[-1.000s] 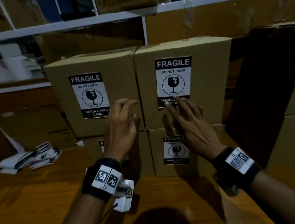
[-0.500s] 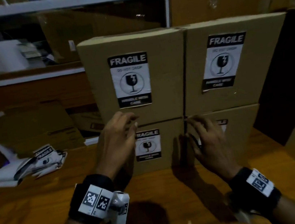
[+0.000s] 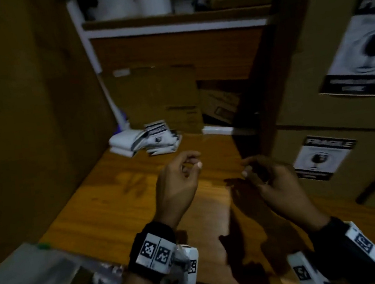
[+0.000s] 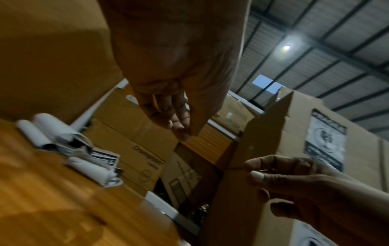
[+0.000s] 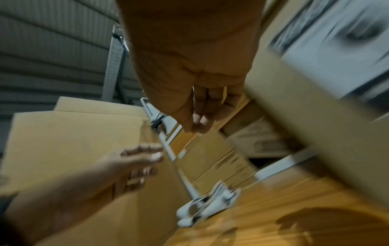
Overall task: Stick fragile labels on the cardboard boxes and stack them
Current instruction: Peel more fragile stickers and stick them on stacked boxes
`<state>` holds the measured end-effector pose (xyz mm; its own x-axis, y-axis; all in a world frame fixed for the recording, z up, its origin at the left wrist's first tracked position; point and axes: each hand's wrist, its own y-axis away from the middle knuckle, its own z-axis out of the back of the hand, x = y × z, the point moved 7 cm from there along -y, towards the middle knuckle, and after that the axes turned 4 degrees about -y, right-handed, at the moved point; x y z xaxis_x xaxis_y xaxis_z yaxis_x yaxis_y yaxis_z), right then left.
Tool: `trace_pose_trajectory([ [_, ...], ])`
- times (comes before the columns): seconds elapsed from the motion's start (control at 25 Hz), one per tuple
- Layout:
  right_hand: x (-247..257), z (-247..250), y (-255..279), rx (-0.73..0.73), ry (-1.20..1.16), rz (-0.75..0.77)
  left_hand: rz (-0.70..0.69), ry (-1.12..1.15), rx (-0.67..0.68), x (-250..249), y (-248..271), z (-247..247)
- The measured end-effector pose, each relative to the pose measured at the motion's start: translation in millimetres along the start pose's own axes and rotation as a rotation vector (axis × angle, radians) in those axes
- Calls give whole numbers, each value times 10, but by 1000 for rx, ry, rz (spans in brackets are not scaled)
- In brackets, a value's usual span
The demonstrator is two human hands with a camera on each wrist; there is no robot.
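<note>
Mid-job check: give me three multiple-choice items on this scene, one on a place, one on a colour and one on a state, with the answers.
1. Where is the loose label pile?
A) on the table, left of the box stack
B) on top of the stack
C) on the floor

2. What colour is the label on the lower box?
A) red and yellow
B) black and white
C) green

3. What state is the lower box in?
A) bare
B) flaps open
C) labelled

Answers:
1 A, the pile lies at the back of the table, left of the stack.
2 B, a white panel with black bands.
3 C, the label sits on its front.
</note>
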<state>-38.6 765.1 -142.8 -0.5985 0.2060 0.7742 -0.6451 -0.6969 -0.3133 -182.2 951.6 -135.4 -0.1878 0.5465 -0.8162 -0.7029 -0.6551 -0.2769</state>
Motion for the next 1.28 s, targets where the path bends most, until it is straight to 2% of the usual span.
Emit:
trace_pose_trajectory([
  [0.12,76,-506,-321,138,-23,8,135,-69,-94,474,80,390],
  [0.2,168,-828,-540,210,53,14,198,-87,-177,776,101,654],
  [0.28,281,-1086,-776,271,88,11,247,-102,-237,1016,57,892],
  [0.4,353,-1488,-1244,343,83,-6,267,-111,-251,1335,-215,1163],
  [0.56,335,-2002,-1915,303,140,-31,278,-118,-222,1774,-758,1440],
  [0.84,118,-3095,-2851,261,38,-273,335,-184,-160,2532,-1726,1671],
  [0.96,-83,-3582,-3115,262,-78,-473,347,-264,-126,2776,-1986,1793],
  [1.12,-294,-4014,-3252,263,-266,-704,365,-277,4,3041,-2106,1805],
  [1.2,-225,-4046,-3325,292,-167,-710,362,-225,65,3129,-2135,1796],
  [1.28,36,-3889,-3393,286,-121,-628,366,-151,62,3111,-2159,1828],
])
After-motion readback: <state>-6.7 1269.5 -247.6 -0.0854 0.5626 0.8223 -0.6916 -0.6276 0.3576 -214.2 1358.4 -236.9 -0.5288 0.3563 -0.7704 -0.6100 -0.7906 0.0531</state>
